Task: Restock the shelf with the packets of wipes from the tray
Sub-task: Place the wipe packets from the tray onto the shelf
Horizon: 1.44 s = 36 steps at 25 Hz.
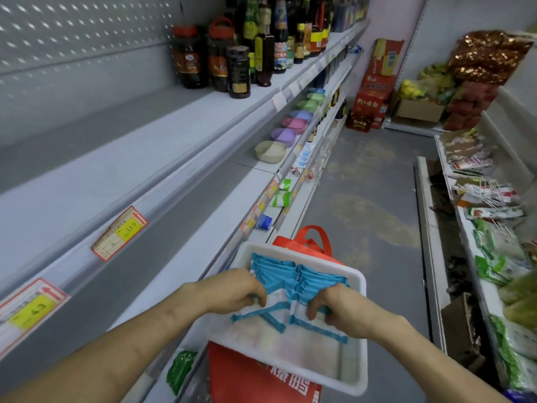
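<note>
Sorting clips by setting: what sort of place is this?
Probably a small grocery shop aisle: long grey metal shelves with yellow price tags, dark sauce bottles in rows, stacked red cartons at the end.

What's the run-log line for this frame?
phase: pick | left hand: on wipes packets | right hand: on packets | tray: on red bag | shelf: no wipes yet

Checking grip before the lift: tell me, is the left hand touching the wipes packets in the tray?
Touching. The head view shows the left hand with fingers curled onto the packets of wipes in the tray.
</note>
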{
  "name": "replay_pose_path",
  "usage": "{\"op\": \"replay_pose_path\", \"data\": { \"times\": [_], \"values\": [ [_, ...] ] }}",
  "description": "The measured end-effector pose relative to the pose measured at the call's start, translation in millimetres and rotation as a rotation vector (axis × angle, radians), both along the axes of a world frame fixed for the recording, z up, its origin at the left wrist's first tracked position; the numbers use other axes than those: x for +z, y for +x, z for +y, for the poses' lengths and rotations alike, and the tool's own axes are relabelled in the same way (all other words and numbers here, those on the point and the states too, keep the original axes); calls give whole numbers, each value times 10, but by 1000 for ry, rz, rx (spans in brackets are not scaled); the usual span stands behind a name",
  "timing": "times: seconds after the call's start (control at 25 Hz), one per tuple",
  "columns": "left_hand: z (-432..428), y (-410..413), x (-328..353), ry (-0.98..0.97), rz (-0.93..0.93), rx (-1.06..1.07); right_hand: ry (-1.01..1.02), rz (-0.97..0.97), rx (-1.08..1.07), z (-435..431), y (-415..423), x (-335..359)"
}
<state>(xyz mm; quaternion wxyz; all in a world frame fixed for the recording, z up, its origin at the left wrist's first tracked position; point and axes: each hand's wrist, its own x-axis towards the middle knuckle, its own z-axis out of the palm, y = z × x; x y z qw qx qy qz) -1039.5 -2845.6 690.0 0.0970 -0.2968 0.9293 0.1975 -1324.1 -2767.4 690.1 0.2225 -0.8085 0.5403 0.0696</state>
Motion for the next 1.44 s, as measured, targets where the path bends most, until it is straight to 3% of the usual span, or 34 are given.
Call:
{"op": "replay_pose_path", "data": {
  "times": [0.32,0.72,0.92,1.04,1.44],
  "values": [
    [-161,130,1485,-282,55,128,-241,-8,192,-942,-10,1235],
    [-337,1350,3216,-408,51,442,-373,-167,414,-1807,1101,2801],
    [-288,2260,3433,-338,63,624,-399,-234,551,-1995,1921,3100],
    [-300,2784,3454,-386,-31,751,-388,-262,605,-2065,2399,3177],
    [-419,4057,3041,-362,-98,917,-362,-350,724,-2220,3549,3098]
  ]
}}
